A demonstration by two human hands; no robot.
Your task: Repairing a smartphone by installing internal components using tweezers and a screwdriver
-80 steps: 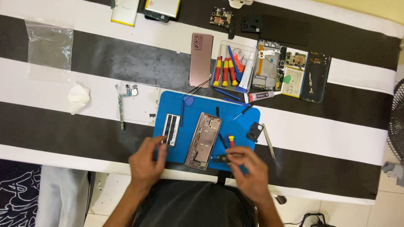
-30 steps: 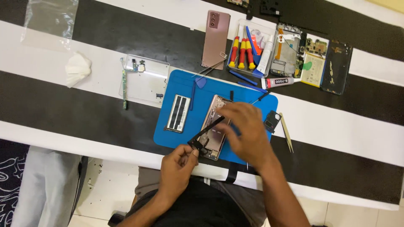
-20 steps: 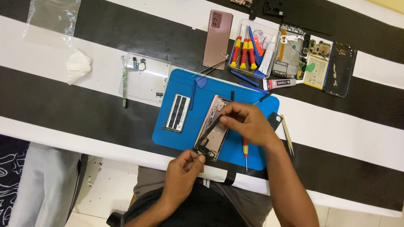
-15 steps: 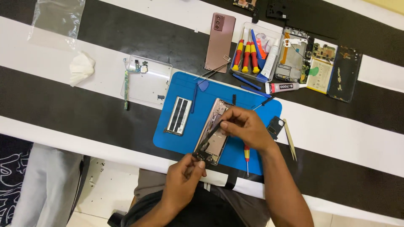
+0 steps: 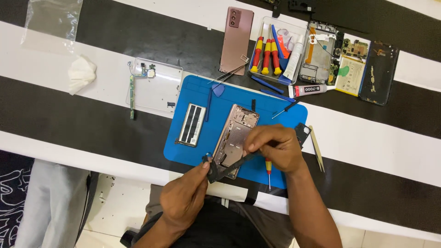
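Note:
A bronze phone frame (image 5: 236, 135) lies open on a blue work mat (image 5: 202, 147). My left hand (image 5: 183, 200) pinches one end of a thin black strip part (image 5: 225, 166) at the phone's lower end. My right hand (image 5: 273, 147) grips the strip's other end over the phone's right side. A small red-and-yellow screwdriver (image 5: 268, 172) lies on the mat just under my right hand. A black-and-white battery-like part (image 5: 192, 124) rests on the mat's left side.
A clear box of screwdrivers (image 5: 275, 53), a bronze back cover (image 5: 236, 40), a glue tube (image 5: 308, 89) and opened phone boards (image 5: 349, 64) lie at the back. A clear tray with small parts (image 5: 154, 89), a white tissue (image 5: 81, 73) and tweezers (image 5: 317, 149) lie around the mat.
Both hands came together over the phone frame and now hold the black strip between them. The screwdriver went from my right hand to the mat. The view shifted slightly.

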